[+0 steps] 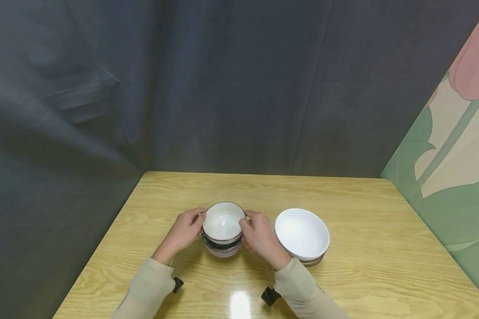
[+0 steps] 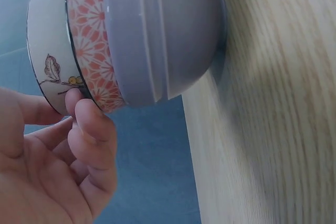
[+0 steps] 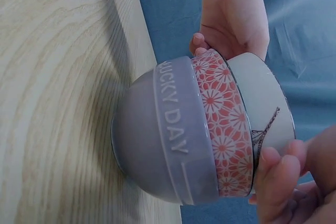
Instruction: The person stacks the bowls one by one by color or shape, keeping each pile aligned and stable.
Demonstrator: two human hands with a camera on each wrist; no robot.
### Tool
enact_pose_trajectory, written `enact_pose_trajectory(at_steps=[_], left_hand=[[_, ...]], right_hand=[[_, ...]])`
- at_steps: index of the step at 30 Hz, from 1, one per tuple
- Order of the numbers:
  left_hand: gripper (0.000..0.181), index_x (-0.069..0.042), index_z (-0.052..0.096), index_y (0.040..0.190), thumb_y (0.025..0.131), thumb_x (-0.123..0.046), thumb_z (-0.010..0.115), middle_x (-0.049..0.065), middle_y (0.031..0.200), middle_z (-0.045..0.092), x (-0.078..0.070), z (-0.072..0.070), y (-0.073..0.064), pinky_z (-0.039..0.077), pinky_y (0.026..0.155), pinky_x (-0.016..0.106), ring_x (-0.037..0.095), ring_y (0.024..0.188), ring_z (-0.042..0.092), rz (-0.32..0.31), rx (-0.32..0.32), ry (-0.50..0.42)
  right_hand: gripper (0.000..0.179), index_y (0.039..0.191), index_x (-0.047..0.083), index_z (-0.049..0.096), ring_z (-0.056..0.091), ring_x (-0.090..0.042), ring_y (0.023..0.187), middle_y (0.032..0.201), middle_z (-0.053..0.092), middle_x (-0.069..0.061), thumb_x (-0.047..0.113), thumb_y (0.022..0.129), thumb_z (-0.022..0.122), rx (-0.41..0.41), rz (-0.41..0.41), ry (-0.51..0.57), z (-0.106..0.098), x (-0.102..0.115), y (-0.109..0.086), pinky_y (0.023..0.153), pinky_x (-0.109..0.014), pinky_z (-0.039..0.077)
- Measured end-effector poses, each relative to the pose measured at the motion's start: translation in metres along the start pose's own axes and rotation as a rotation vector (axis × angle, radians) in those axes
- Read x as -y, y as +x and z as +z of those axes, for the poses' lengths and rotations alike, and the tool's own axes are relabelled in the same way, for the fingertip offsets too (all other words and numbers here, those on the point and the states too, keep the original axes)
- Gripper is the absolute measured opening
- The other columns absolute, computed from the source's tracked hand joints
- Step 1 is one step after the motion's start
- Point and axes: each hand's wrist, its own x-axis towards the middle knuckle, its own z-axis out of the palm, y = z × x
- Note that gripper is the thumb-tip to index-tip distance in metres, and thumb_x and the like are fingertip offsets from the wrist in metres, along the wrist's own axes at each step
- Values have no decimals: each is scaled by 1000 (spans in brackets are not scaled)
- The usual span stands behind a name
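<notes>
A stack of three bowls stands on the table. On top sits a white bowl with a dark rim and a painted twig. Beneath it comes a red flower-patterned bowl, and at the bottom a grey-purple bowl with raised lettering that reads LUCKY DAY. My left hand pinches the white bowl at its left rim, thumb on the edge and fingers below. The right hand pinches the opposite rim in the same way. In the left wrist view, a fingertip lies near the seam between the white and red bowls.
To the right of the right hand stands a larger white bowl on top of other stacked bowls. The wooden table meets a dark curtain at the back and left. A flower-patterned wall borders its right side.
</notes>
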Motion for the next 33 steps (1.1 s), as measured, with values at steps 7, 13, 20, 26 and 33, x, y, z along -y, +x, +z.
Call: enact_pose_trajectory(at_steps=[7, 13, 20, 26, 33], left_hand=[[35, -4, 60, 136, 107, -14, 44, 1, 69, 58, 1, 1, -1, 46, 52, 25, 14, 60, 54, 26, 14, 70], [36, -3, 60, 136, 106, -13, 43, -1, 73, 59, 1, 1, -2, 45, 53, 25, 11, 60, 53, 67, 6, 134], [35, 0, 62, 133, 104, -11, 44, 1, 77, 62, 2, 2, 0, 44, 56, 25, 10, 60, 48, 117, -3, 210], [33, 1, 66, 127, 103, -10, 45, 7, 97, 71, 3, 5, -1, 47, 63, 27, 12, 69, 53, 121, -22, 247], [35, 4, 64, 128, 102, -10, 45, 3, 79, 63, 6, 7, -3, 42, 55, 24, 9, 59, 46, 102, -5, 246]], right_hand=[[43, 134, -6, 57, 42, -8, 32, 50, 55, 0, 9, 96, 45, -5, -42, -60, 0, -2, 2, 31, -27, 39], [41, 131, -7, 59, 39, -7, 37, 49, 51, 5, 10, 96, 47, -11, -62, -98, 0, -3, 3, 36, -22, 31], [35, 123, -7, 64, 41, -8, 41, 52, 54, 3, 7, 95, 49, -15, -85, -120, 1, -4, 7, 40, -22, 32], [32, 119, -7, 66, 44, -9, 41, 54, 57, 1, 8, 97, 49, 19, -82, -134, -1, -2, 7, 39, -22, 35], [35, 121, -8, 64, 43, -9, 40, 50, 54, 3, 10, 97, 47, 50, -56, -115, -1, -1, 4, 39, -21, 33]])
